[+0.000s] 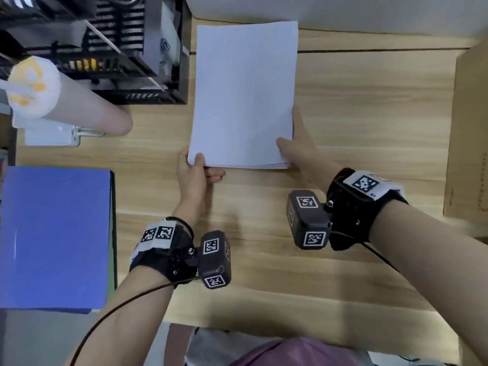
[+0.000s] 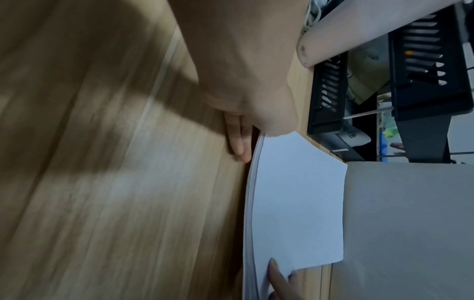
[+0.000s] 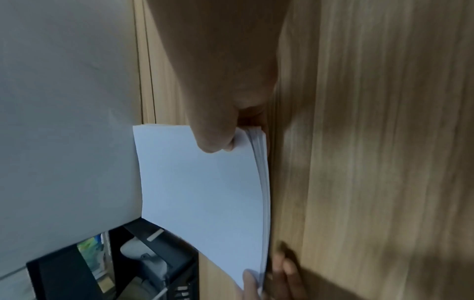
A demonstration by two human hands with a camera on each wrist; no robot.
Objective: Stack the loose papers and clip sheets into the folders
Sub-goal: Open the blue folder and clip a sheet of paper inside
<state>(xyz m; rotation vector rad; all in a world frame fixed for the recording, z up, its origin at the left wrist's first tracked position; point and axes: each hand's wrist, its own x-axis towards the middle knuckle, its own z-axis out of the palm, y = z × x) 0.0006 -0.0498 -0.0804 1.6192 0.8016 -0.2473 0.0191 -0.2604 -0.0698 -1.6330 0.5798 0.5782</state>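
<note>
A squared stack of white paper point(image 1: 244, 93) is held over the middle of the wooden desk point(image 1: 356, 122). My left hand point(image 1: 194, 170) pinches its near left corner, thumb on top and fingers underneath. My right hand point(image 1: 298, 147) pinches the near right corner the same way. In the left wrist view the stack point(image 2: 295, 199) bows slightly and its layered edge shows. The right wrist view shows my thumb pressed on the top sheet point(image 3: 200, 192). A blue folder point(image 1: 55, 236) lies closed at the desk's near left edge.
A black slotted file rack point(image 1: 126, 48) stands at the back left. In front of it a lidded cup point(image 1: 52, 93) stands by a white power strip point(image 1: 50, 134). A cardboard box point(image 1: 470, 128) sits along the right edge. A grey panel point(image 1: 343, 11) runs behind the desk.
</note>
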